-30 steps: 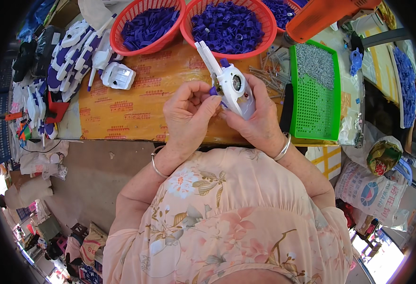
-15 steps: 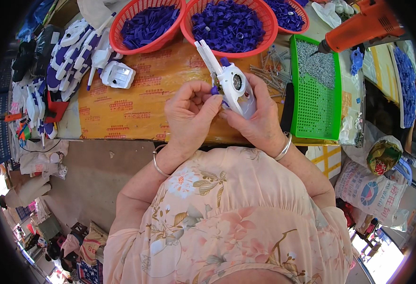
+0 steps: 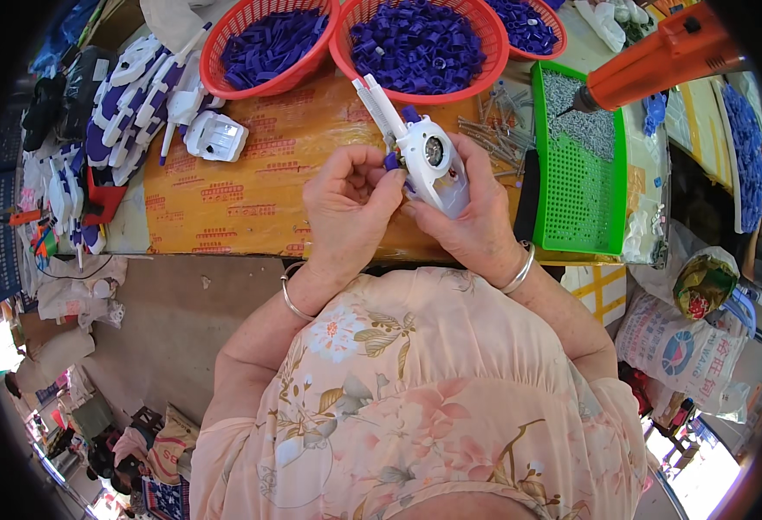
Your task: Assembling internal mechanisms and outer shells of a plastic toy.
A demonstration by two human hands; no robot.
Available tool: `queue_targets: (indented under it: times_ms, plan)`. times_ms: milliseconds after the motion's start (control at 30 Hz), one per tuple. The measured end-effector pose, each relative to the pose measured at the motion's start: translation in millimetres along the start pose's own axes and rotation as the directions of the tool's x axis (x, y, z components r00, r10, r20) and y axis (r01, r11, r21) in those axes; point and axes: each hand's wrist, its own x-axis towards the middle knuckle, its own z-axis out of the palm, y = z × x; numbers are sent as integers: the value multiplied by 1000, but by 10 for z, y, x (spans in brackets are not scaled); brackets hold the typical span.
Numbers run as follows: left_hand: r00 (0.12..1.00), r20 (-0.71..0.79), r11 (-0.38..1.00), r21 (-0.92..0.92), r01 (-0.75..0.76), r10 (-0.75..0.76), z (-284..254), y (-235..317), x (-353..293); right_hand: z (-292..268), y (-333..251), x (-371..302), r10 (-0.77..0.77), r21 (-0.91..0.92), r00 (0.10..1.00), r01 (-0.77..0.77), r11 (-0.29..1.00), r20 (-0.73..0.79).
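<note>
the left hand (image 3: pixel 346 208) pinched a small purple piece (image 3: pixel 391 162) at the left side of a white device (image 3: pixel 424 165), while the right hand (image 3: pixel 478 208) grasped the device's right side, over the near part of the tape-covered surface (image 3: pixel 225 199). farther out stood red baskets (image 3: pixel 422 99) of purple parts (image 3: pixel 415 52) and, rightward, a green tray (image 3: pixel 576 204) beneath an orange drill (image 3: pixel 667 62).

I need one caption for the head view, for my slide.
Left hand and right hand hold a white plastic device near red baskets of purple parts.
</note>
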Motion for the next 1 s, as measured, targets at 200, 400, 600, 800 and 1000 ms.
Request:
queue_targets:
  times_ms: [200, 400, 600, 800, 1000]
  plan:
    - [999, -43, 999, 6, -33, 33, 10, -48, -16, 2, 25, 1, -31, -71, 999, 32, 997, 21]
    - [998, -60, 999, -21, -24, 22, 33, 46, -70, 9, 47, -13, -75, 6, 997, 75, 997, 32]
    - [994, -92, 998, 40, -55, 58, 47, 48, -90, 32, 90, -19, -94, 87, 995, 90, 992, 35]
    - [991, -132, 999, 24, 27, -24, 28, 22, -58, 20, 59, -6, -109, 19, 993, 108, 994, 49]
    - [993, 34, 981, -154, 114, -110, -59, 4, 70, 19, 50, -1, -53, 100, 995, 44, 994, 90]
